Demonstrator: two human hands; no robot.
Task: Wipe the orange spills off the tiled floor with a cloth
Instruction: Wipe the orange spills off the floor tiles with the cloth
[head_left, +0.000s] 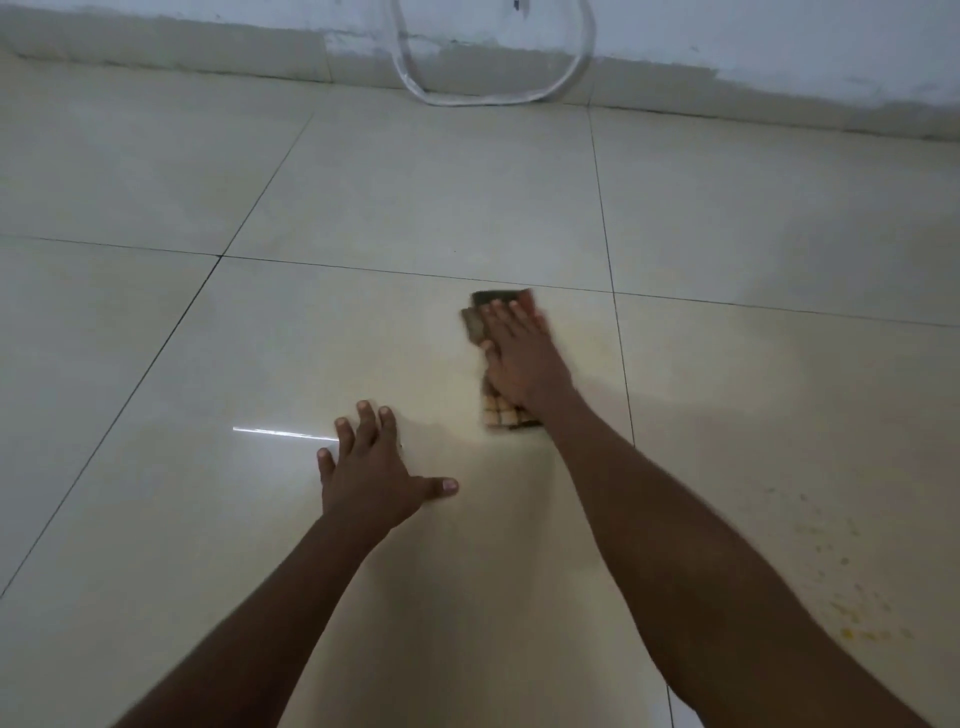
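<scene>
Right hand (519, 358) lies flat with straight fingers, pressing the checked cloth (501, 413) onto the tiled floor (415, 197), arm stretched forward. Left hand (371, 475) rests open, fingers spread, on the floor nearby. Orange spills (852, 623) remain at the right.

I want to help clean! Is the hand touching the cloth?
Touching. The head view shows the right hand pressed flat on the cloth.

The tiled floor (415, 197) is glossy cream with dark grout lines, the cloth (501, 413) is brown-and-cream checked, the spills (852, 626) are orange-yellow specks, and the cable (467, 98) is white.
</scene>
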